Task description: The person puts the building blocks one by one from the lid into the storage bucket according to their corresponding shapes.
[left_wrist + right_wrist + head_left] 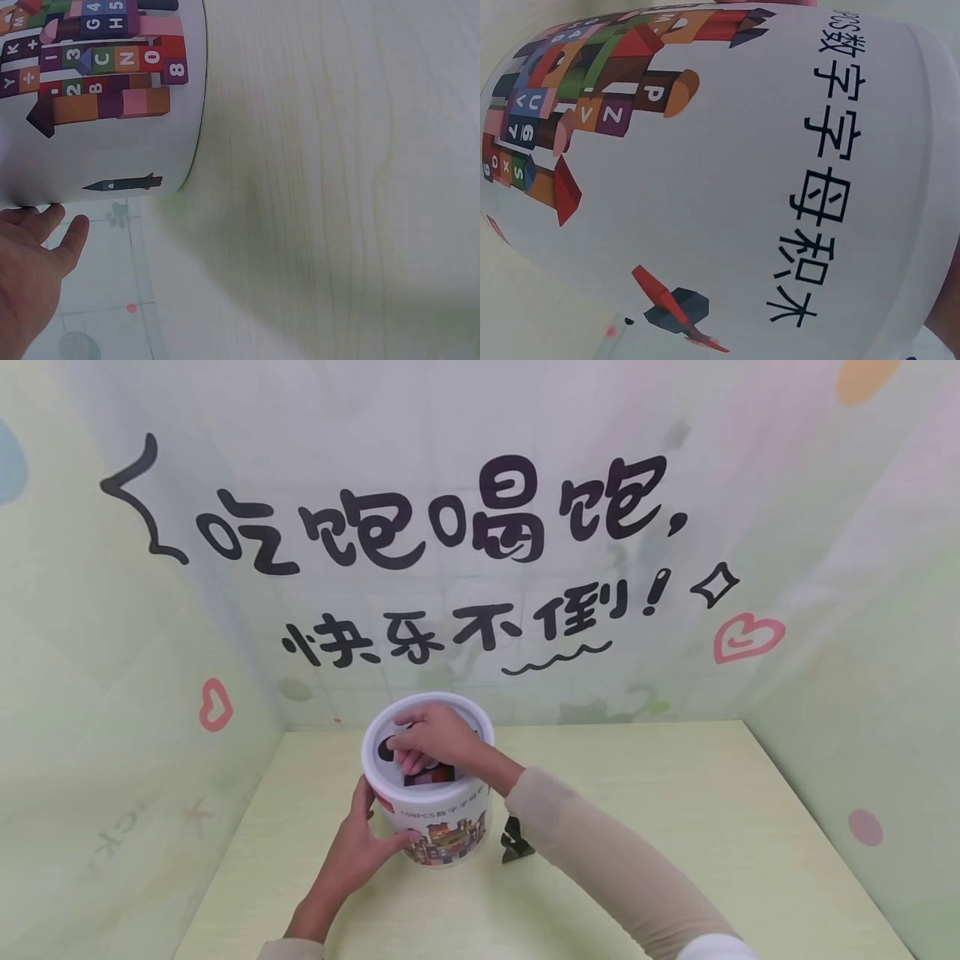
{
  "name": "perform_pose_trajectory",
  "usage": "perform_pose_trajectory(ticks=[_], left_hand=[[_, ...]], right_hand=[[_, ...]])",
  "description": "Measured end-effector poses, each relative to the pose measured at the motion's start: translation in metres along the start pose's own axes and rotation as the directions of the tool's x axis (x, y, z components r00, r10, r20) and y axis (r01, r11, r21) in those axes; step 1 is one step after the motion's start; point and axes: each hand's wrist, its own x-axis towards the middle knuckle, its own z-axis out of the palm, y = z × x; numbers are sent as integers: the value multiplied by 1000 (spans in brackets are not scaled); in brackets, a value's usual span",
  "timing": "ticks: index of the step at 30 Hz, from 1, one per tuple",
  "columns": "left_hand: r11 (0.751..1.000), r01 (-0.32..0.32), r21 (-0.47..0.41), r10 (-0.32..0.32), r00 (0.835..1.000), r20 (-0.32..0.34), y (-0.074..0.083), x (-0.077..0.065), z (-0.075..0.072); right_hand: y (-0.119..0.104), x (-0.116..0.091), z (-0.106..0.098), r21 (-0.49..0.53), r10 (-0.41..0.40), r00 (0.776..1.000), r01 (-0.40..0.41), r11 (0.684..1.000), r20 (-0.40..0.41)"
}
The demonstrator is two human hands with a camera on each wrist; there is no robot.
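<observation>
A white round bucket (442,835), printed with colourful letter and number blocks, stands upright on the table. My left hand (358,847) grips its left side, with the thumb on the front and the other fingers round the far side. In the left wrist view, fingertips of the left hand (37,262) touch the bucket wall (112,154). Over the white-rimmed lid (372,768) my right hand (435,735) bends downward, fingers curled at its top face. Whether those fingers pinch anything cannot be told. Only the printed wall (705,172) fills most of the right wrist view.
A small black angular object (516,843) is on the table just right of the bucket, partly behind the right sleeve. The pale wood table (637,802) meets a printed backdrop (450,410) behind, with side panels to left and right.
</observation>
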Motion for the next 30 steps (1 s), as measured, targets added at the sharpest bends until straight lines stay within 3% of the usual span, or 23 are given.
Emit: perform_pose_trajectory(ticks=[12, 30], left_hand=[[1000, 14, 6, -14, 1000, -3, 1, 0, 1], [1000, -1, -10, 1, 1000, -13, -1, 2, 2]], right_hand=[[-2, -12, -26, 70, 29, 997, -23, 997, -73], [12, -25, -60, 48, 21, 988, -14, 999, -155]])
